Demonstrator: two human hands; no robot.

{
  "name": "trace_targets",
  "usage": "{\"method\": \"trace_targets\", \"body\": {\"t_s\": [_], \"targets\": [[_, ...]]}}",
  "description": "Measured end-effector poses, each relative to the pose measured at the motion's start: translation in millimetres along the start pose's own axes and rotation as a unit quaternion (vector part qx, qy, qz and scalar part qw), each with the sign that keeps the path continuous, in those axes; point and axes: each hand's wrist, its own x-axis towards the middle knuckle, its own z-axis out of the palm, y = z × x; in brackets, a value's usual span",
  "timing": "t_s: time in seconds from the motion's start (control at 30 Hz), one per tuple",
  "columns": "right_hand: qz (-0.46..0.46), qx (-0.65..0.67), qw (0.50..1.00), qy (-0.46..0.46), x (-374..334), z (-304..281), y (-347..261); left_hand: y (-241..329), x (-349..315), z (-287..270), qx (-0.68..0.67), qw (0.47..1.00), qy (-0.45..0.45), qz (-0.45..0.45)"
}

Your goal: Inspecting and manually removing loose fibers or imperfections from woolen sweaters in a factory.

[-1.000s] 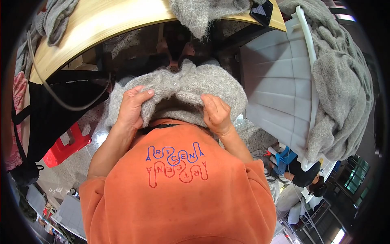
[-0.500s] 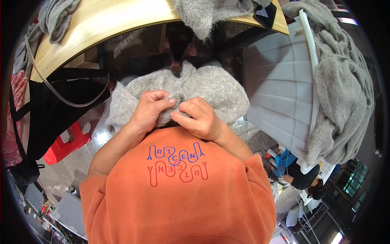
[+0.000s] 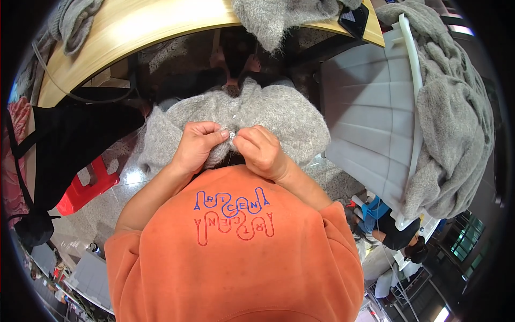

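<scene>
A fluffy light grey knit garment point(image 3: 281, 115) lies bunched across my lap. My left hand point(image 3: 197, 146) pinches a fold of it between thumb and fingers. At those fingertips sits a small shiny, sparkling button point(image 3: 232, 135). Close against the button's right side, my right hand point(image 3: 262, 150) has its fingers pressed together; whatever they hold is too small or hidden to make out. Another tiny shiny spot point(image 3: 234, 116) shows on the knit a little farther from me.
A curved wooden table point(image 3: 177, 16) spans the far side, bearing grey knit pieces point(image 3: 268, 21) and a dark phone point(image 3: 354, 21). To the right stands a grey plastic bin point(image 3: 370, 112) with grey knitwear point(image 3: 450, 118) draped over its rim. A red stool point(image 3: 88, 188) and black cloth point(image 3: 80, 145) are at left. Another person point(image 3: 399, 231) is behind right.
My right hand's fingertips have shifted slightly up and drawn together, and the shiny button between my hands now shows. My left hand keeps its pinch almost in place.
</scene>
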Motion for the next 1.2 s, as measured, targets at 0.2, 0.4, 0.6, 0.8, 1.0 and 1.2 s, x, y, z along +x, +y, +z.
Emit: {"method": "trace_targets", "body": {"t_s": [0.2, 0.4, 0.6, 0.8, 1.0, 1.2], "targets": [[-0.015, -0.005, 1.0, 0.008, 3, 3, -1, -1, -1, 1, 0.01, 0.999, 0.036, 0.014], [-0.004, -0.016, 1.0, -0.003, 2, 3, 3, -3, -1, -4, 0.003, 1.0, 0.014, -0.004], [-0.036, -0.009, 0.999, -0.004, 2, 5, 4, -3, -1, -1, -0.022, 0.999, 0.026, -0.005], [-0.022, 0.023, 0.999, -0.016, 4, 10, 5, -11, -2, -5, 0.04, 0.996, 0.042, 0.069], [0.126, 0.14, 0.982, -0.008, 7, 16, 6, -9, -7, -7, 0.069, 0.993, 0.047, 0.08], [0.187, 0.25, 0.943, -0.112, 6, 7, 12, -13, -11, -5, 0.113, 0.989, 0.053, 0.074]]}}
